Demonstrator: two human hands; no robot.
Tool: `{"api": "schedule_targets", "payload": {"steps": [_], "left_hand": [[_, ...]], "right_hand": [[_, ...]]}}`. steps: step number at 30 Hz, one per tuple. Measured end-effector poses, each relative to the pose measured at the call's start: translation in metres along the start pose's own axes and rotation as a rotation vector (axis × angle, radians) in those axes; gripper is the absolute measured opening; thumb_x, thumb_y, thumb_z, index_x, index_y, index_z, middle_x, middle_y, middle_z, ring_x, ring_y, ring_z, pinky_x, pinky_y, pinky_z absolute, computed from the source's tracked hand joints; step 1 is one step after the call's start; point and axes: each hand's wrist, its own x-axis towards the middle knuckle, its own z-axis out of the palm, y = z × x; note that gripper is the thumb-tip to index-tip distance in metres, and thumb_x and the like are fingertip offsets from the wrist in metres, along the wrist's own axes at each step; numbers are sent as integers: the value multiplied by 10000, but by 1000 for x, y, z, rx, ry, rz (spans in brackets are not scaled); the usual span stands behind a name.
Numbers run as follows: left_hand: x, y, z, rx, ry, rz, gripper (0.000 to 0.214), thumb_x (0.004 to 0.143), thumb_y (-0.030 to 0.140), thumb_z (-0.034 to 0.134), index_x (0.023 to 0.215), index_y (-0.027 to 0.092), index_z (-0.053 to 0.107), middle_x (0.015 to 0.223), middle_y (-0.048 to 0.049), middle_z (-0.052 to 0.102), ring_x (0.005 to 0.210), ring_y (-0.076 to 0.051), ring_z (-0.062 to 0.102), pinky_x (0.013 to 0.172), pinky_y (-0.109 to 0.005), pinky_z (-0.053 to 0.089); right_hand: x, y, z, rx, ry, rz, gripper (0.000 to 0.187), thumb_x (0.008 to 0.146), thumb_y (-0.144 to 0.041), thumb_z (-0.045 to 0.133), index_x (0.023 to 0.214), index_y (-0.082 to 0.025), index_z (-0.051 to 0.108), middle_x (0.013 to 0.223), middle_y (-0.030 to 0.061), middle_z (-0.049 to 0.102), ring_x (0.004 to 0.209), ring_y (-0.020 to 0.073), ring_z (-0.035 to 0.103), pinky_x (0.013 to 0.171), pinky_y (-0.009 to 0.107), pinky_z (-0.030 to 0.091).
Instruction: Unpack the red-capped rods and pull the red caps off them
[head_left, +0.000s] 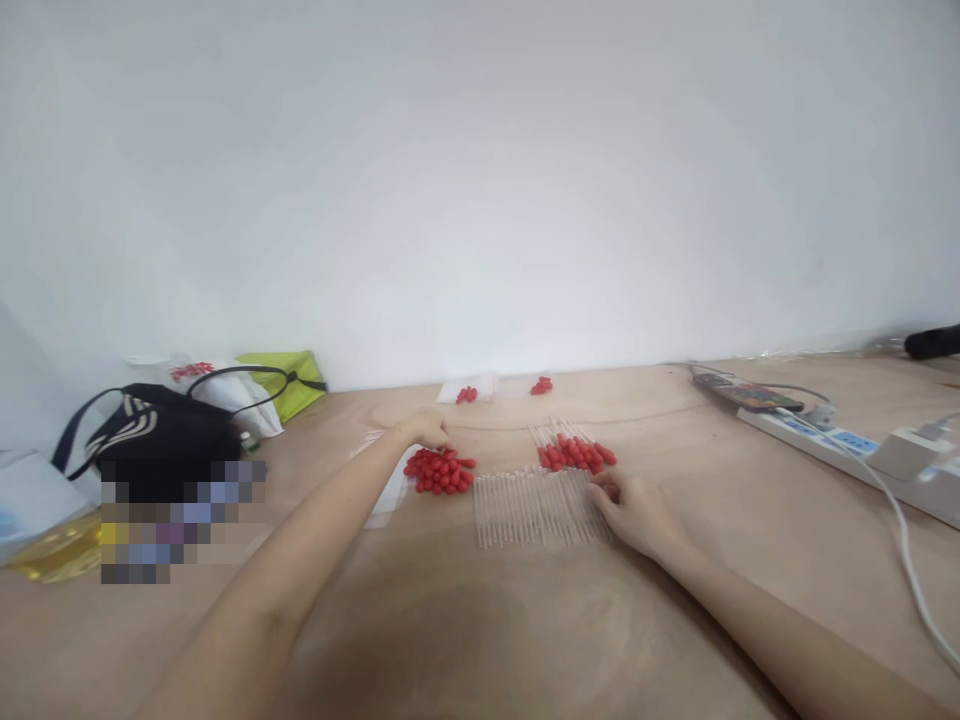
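Observation:
My left hand (426,430) reaches over the back of a pile of small red bulb-shaped tips (439,472). Its fingers are bent down and closed at a red tip on the upper edge. The pile lies on a white sheet (388,495). My right hand (634,508) rests at the right end of a row of thin pale sticks (525,510) laid side by side. Its thumb and curled fingers come together there; what is between them is too small to make out. Behind the row lies a bunch of sticks with red tips (574,452).
Small red groups (466,395) lie near the wall. At left are a black bag (172,435), a green bag (289,385) and a yellow clear packet (64,550). To the right, a phone (750,393) leans on a white power strip (847,440), with a white cable (904,540).

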Motion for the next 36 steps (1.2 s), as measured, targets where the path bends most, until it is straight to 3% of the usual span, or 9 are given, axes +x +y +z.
{"api": "schedule_targets", "payload": {"steps": [5, 10, 15, 19, 22, 26, 30, 33, 36], "left_hand": [[3, 19, 5, -34, 144, 93, 104, 584, 268, 586, 566, 167, 570, 547, 29, 568, 576, -127, 516, 542, -204, 376], [5, 80, 32, -119, 220, 262, 180, 672, 323, 548, 738, 165, 605, 778, -17, 636, 746, -148, 558, 651, -212, 410], [12, 136, 47, -170, 144, 252, 286, 702, 424, 499, 695, 168, 627, 691, -20, 643, 682, -161, 580, 616, -240, 437], [21, 158, 50, -179, -8, 208, 235, 703, 292, 497, 567, 151, 627, 502, -16, 598, 530, -135, 568, 557, -237, 449], [24, 167, 49, -185, -69, 214, 210, 690, 183, 481, 536, 141, 617, 477, -9, 588, 472, -112, 545, 534, -222, 446], [13, 163, 34, -191, 58, 229, 200, 710, 200, 465, 576, 136, 599, 560, -19, 601, 553, -134, 555, 560, -229, 430], [-31, 127, 25, -202, 241, 271, 235, 774, 280, 410, 654, 141, 557, 634, -27, 581, 623, -153, 538, 583, -248, 404], [-79, 87, 41, -237, 392, 406, 208, 807, 312, 393, 738, 163, 521, 697, -13, 573, 630, -137, 516, 577, -241, 394], [-119, 54, 69, -251, 532, 532, 161, 808, 303, 438, 731, 173, 492, 680, -2, 546, 596, -118, 505, 563, -230, 401]], "right_hand": [[3, 2, 1, 42, 28, 45, 235, 781, -316, 412, 857, -203, 603, 806, 35, 670, 795, 201, 601, 699, 307, 369], [10, 6, -1, 82, 13, 104, 246, 784, -323, 400, 879, -196, 588, 747, 25, 666, 745, 193, 604, 692, 305, 371], [13, 12, -5, 120, 13, 130, 252, 770, -332, 416, 880, -189, 591, 749, 33, 662, 731, 194, 601, 646, 286, 376], [15, 13, -8, 162, 20, 122, 244, 762, -312, 430, 893, -180, 589, 762, 40, 661, 724, 186, 598, 625, 270, 374], [15, 13, -7, 181, 31, 115, 239, 762, -308, 433, 892, -177, 585, 758, 43, 656, 708, 180, 592, 623, 270, 372], [15, 15, -3, 217, 86, 107, 229, 760, -319, 435, 873, -185, 582, 698, 25, 635, 648, 165, 568, 608, 268, 372], [14, 15, -3, 313, 294, -31, 305, 770, -388, 418, 903, -156, 565, 758, 55, 599, 622, 155, 524, 563, 267, 387], [6, 7, -7, 341, 466, -227, 360, 779, -427, 422, 972, -146, 538, 865, 93, 568, 711, 173, 518, 610, 292, 416], [-8, -7, -8, 251, 470, -507, 392, 791, -419, 435, 1088, -170, 492, 986, 106, 553, 881, 199, 510, 759, 345, 400]]}}
